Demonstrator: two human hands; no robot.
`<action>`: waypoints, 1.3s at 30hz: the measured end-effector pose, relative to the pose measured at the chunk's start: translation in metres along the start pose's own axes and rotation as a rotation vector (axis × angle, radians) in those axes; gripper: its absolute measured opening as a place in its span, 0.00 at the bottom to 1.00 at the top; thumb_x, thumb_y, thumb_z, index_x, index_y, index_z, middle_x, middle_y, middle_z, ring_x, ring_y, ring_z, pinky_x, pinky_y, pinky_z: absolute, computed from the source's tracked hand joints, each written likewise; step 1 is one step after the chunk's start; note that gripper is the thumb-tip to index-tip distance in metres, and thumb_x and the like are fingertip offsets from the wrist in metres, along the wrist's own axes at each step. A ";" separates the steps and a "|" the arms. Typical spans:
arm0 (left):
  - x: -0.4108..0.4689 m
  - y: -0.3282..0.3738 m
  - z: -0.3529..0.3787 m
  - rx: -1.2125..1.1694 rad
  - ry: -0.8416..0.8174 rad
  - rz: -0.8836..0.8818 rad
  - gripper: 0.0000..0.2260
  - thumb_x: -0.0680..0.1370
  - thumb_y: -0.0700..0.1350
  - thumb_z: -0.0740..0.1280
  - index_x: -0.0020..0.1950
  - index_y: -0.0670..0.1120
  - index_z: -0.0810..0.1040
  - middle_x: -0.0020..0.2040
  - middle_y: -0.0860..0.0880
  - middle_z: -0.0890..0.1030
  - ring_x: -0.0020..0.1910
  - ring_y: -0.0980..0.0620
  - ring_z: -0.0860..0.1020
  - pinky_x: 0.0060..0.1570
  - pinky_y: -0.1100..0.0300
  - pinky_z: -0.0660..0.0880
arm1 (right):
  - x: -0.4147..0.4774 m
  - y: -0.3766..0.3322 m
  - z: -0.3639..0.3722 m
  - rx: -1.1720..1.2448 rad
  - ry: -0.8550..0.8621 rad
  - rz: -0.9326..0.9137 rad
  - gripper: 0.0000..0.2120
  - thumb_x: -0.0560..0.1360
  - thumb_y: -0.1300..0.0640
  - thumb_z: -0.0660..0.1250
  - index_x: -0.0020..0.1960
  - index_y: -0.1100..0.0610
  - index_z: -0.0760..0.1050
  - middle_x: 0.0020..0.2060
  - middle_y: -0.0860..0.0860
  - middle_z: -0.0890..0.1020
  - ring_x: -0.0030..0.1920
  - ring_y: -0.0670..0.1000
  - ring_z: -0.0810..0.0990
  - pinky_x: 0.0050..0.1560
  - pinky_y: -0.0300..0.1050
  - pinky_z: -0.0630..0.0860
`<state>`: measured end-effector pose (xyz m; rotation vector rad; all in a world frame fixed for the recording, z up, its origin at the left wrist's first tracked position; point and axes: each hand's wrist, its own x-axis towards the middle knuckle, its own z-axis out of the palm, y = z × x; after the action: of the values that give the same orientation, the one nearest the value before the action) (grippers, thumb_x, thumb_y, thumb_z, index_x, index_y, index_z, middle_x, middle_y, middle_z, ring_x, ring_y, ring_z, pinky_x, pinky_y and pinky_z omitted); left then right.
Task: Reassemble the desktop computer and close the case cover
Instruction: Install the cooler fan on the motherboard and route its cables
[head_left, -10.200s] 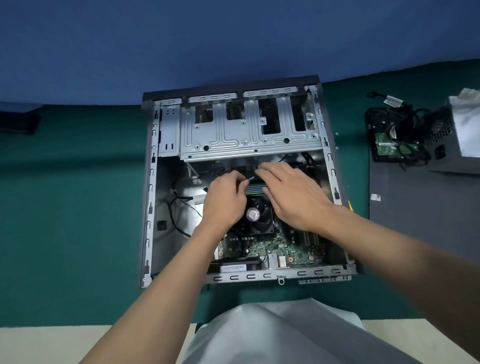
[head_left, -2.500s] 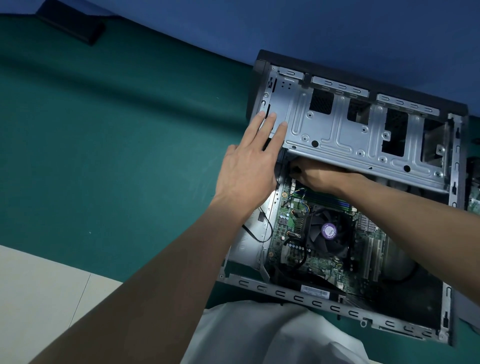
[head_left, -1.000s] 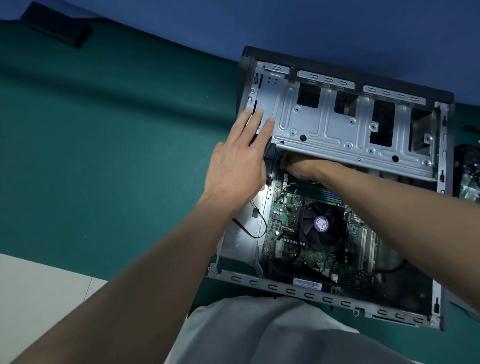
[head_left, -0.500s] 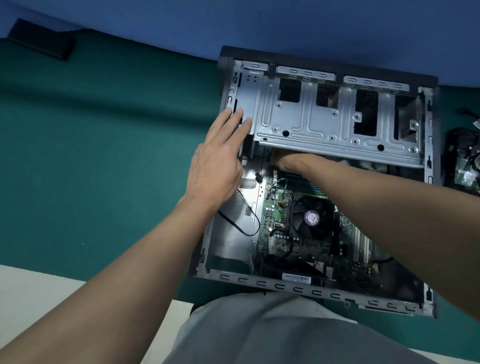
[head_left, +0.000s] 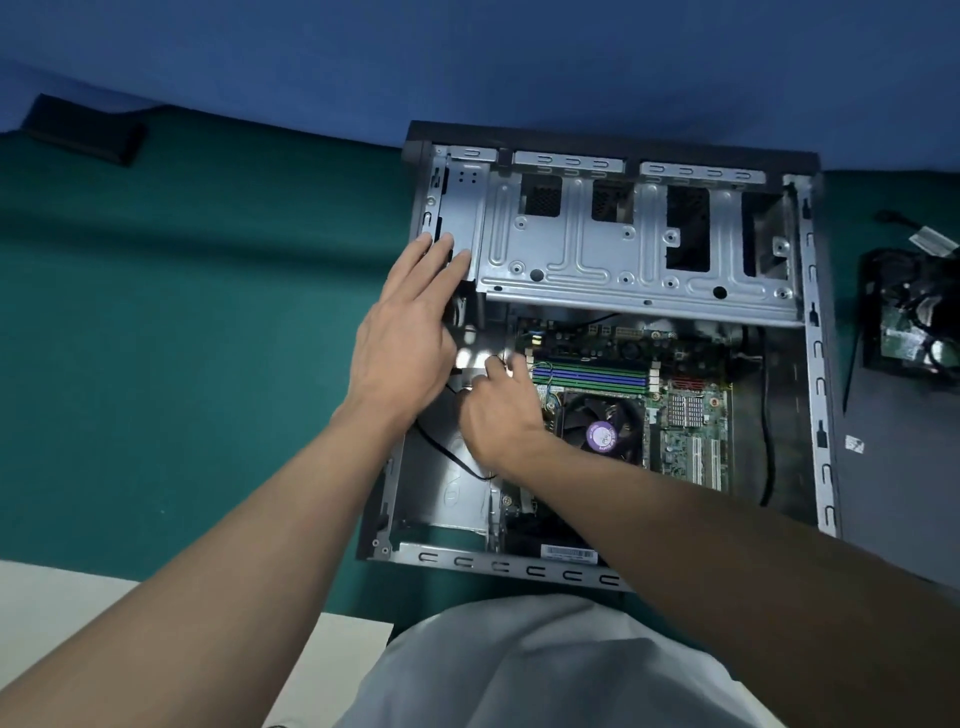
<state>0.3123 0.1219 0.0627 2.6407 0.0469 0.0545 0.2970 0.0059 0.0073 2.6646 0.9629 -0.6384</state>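
The open desktop case (head_left: 818, 364) lies flat on a green mat (head_left: 182, 338). A silver drive cage (head_left: 571, 260) spans its far end. Below it are the motherboard (head_left: 691, 415), the RAM sticks (head_left: 592, 374) and the CPU fan (head_left: 597, 431). My left hand (head_left: 405, 338) rests with straight fingers on the left corner of the drive cage and the case frame. My right hand (head_left: 498, 410) is inside the case at the motherboard's left edge, beside the RAM. Its fingers are curled and blurred, and whether they hold anything does not show. A black cable (head_left: 447, 452) loops just under both hands.
Right of the case lies a dark grey panel (head_left: 893, 493), with a loose component and tangled cables (head_left: 914, 317) at its far end. A black block (head_left: 83, 130) sits at the far left by the blue wall. My lap is at the near edge.
My right hand has come out from under the drive cage and moved down to the motherboard's left edge. My left hand stays on the cage corner. The view has shifted.
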 end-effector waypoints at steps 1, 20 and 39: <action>0.000 0.000 0.000 -0.001 0.001 0.002 0.33 0.71 0.28 0.56 0.74 0.50 0.67 0.76 0.56 0.62 0.77 0.58 0.53 0.56 0.52 0.77 | -0.001 -0.002 -0.001 0.060 0.021 0.038 0.13 0.76 0.54 0.59 0.53 0.53 0.80 0.53 0.51 0.81 0.64 0.55 0.66 0.63 0.55 0.57; -0.020 0.019 -0.009 0.367 0.062 0.165 0.27 0.67 0.35 0.68 0.67 0.41 0.74 0.67 0.43 0.75 0.69 0.44 0.70 0.65 0.50 0.61 | -0.086 0.058 -0.038 2.140 0.015 0.582 0.10 0.73 0.71 0.67 0.52 0.62 0.76 0.46 0.58 0.80 0.39 0.53 0.78 0.39 0.47 0.77; -0.053 0.108 0.002 -0.689 -0.497 -0.460 0.30 0.80 0.63 0.51 0.45 0.42 0.82 0.38 0.48 0.84 0.39 0.58 0.83 0.47 0.57 0.74 | -0.112 0.103 -0.070 2.896 0.074 0.318 0.09 0.73 0.69 0.67 0.53 0.67 0.75 0.45 0.62 0.76 0.40 0.54 0.78 0.40 0.44 0.80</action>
<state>0.2623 0.0239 0.1117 1.8394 0.3882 -0.6225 0.3100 -0.1079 0.1295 -0.5464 0.5729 0.6564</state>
